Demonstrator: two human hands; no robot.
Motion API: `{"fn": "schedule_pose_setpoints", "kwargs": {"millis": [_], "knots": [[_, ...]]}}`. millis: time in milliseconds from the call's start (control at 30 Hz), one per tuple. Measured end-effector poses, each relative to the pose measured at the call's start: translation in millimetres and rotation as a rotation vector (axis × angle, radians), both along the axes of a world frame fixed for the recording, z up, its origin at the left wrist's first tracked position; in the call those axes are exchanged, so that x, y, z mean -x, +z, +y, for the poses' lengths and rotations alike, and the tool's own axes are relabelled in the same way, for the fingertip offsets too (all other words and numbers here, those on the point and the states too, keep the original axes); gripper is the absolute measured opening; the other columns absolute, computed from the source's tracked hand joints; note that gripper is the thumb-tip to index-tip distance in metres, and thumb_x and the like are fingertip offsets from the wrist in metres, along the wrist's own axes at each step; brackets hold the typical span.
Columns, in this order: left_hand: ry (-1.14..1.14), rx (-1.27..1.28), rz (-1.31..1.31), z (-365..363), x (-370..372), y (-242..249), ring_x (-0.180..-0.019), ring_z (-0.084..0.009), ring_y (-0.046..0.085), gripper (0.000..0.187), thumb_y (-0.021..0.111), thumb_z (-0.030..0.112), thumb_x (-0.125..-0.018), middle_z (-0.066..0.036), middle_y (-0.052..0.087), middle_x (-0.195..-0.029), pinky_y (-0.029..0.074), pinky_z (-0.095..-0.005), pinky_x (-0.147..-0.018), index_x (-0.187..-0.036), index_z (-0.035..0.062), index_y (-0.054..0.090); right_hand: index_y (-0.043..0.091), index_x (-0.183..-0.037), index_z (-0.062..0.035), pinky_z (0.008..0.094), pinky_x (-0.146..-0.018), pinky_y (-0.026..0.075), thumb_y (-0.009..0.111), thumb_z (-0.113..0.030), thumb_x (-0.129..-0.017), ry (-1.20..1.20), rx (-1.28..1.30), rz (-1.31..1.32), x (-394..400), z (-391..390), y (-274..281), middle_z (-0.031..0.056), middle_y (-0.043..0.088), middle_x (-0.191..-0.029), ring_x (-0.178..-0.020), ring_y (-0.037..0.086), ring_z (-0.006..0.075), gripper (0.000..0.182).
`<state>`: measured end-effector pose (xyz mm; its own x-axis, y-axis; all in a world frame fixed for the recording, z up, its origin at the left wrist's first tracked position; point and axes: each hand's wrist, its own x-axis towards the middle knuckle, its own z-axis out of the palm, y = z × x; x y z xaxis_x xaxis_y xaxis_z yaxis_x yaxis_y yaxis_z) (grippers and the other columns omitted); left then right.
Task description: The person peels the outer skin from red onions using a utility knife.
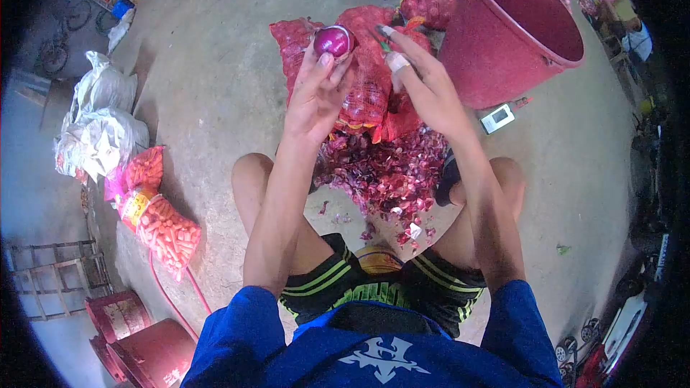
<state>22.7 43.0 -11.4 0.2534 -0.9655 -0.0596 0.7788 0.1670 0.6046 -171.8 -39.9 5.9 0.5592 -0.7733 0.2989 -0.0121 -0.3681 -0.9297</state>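
Note:
My left hand (pixel 316 93) is raised, with its fingertips closed around a shiny purple-red onion (pixel 333 41). To the right, my right hand (pixel 429 80) grips a small knife (pixel 385 46), of which a bit of green handle and a thin dark blade show. The knife is apart from the onion. White tape wraps a finger or the thumb of that hand. Below both hands stand red mesh bags of onions (pixel 363 104). Loose red onion skins (pixel 392 169) lie heaped on the floor between my legs.
A large red tub (pixel 474 50) stands at the right, with a small white device (pixel 497 119) on the floor beside it. White sacks (pixel 108 136) and a bag of carrots (pixel 167 233) are at the left. Red containers (pixel 154 352) sit at the lower left.

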Motion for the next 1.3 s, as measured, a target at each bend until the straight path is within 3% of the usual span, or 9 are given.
{"fn": "schedule_pose_setpoints", "kwargs": {"millis": [300,367,500,567,900,967,1100,1167,1300], "knots": [[-0.019,0.11,0.042,-8.4,10.3,-1.4,-0.124,-0.017,0.065,0.05,0.073,0.008,-0.099,-0.005,0.067,-0.134,0.055,-0.0364,-0.111,-0.146,0.0095,0.054,0.05,-0.155,-0.0035,0.0408,-0.086,0.057,0.06,-0.013,-0.101,0.018,0.155,0.051,-6.1,12.5,9.3,0.0261,0.073,-0.122,-0.092,0.076,0.0379,0.055],[0.0,0.049,0.052,-10.3,7.9,-4.2,-0.121,-0.017,0.067,0.044,0.074,0.007,-0.099,-0.004,0.069,-0.13,0.057,-0.0368,-0.109,-0.14,0.0099,0.058,0.048,-0.157,-0.0033,0.041,-0.106,0.051,0.057,-0.007,-0.101,0.03,0.266,0.046,-7.3,11.5,9.1,0.0241,0.07,-0.135,-0.125,0.07,0.0312,0.056],[0.039,-0.038,0.031,-12.9,6.1,-4.8,-0.11,-0.0175,0.072,0.031,0.078,0.005,-0.096,-0.004,0.074,-0.118,0.062,-0.0377,-0.102,-0.124,0.0095,0.065,0.051,-0.156,-0.0053,0.0427,-0.105,0.051,0.057,-0.007,-0.102,-0.001,0.336,0.154,-6.3,9.8,8.6,0.025,0.069,-0.134,-0.122,0.07,0.0378,0.054],[0.051,-0.034,-0.015,-14.0,5.9,-1.8,-0.109,-0.018,0.073,0.031,0.078,0.006,-0.096,-0.005,0.074,-0.118,0.062,-0.0383,-0.101,-0.124,0.0084,0.065,0.058,-0.152,-0.0156,0.0483,-0.077,0.056,0.061,-0.012,-0.102,-0.111,0.515,0.125,-8.7,6.5,4.8,0.0227,0.073,-0.108,-0.089,0.07,0.0429,0.05],[0.021,-0.016,-0.221,-25.9,-1.1,-8.3,-0.118,-0.0205,0.07,0.033,0.074,0.014,-0.1,-0.006,0.073,-0.124,0.057,-0.0378,-0.109,-0.131,0.0069,0.066,0.065,-0.146,-0.017,0.0462,-0.086,0.058,0.059,-0.015,-0.103,-0.16,0.472,0.069,-8.5,-3.0,-1.4,0.0213,0.073,-0.121,-0.103,0.072,0.0419,0.043],[0.018,-0.025,-0.231,-27.9,-2.5,-12.5,-0.121,-0.0209,0.069,0.035,0.074,0.014,-0.101,-0.007,0.073,-0.125,0.055,-0.0384,-0.111,-0.134,0.0058,0.064,0.063,-0.146,-0.0072,0.0395,-0.106,0.052,0.058,-0.011,-0.107,-0.157,0.449,0.13,-6.1,-1.4,3.0,0.0205,0.073,-0.131,-0.124,0.07,0.0348,0.039],[-0.031,0.012,-0.277,-13.6,7.9,1.0,-0.112,-0.0226,0.072,0.037,0.076,0.007,-0.097,-0.01,0.073,-0.121,0.061,-0.0375,-0.099,-0.131,0.003,0.064,0.062,-0.147,-0.0093,0.0376,-0.103,0.053,0.057,-0.013,-0.108,-0.224,0.394,0.107,-4.1,-18.2,0.5,0.0216,0.074,-0.128,-0.121,0.072,0.0271,0.04],[-0.081,0.042,-0.281,-11.5,10.4,3.1,-0.115,-0.0238,0.072,0.042,0.076,0.007,-0.097,-0.012,0.072,-0.125,0.06,-0.0375,-0.1,-0.136,0.0022,0.06,0.067,-0.144,-0.0202,0.0449,-0.087,0.056,0.059,-0.018,-0.104,-0.302,0.358,0.079,0.8,-26.4,-5.4,0.0229,0.075,-0.107,-0.096,0.073,0.0409,0.04],[-0.123,0.164,-0.232,-7.9,0.2,3.8,-0.124,-0.025,0.067,0.052,0.072,0.004,-0.096,-0.013,0.067,-0.133,0.055,-0.0379,-0.105,-0.144,0.0021,0.053,0.064,-0.146,-0.0228,0.0466,-0.085,0.056,0.057,-0.024,-0.105,-0.366,0.303,0.157,7.5,-30.2,-10.1,0.0227,0.073,-0.092,-0.091,0.072,0.0422,0.042]]}}
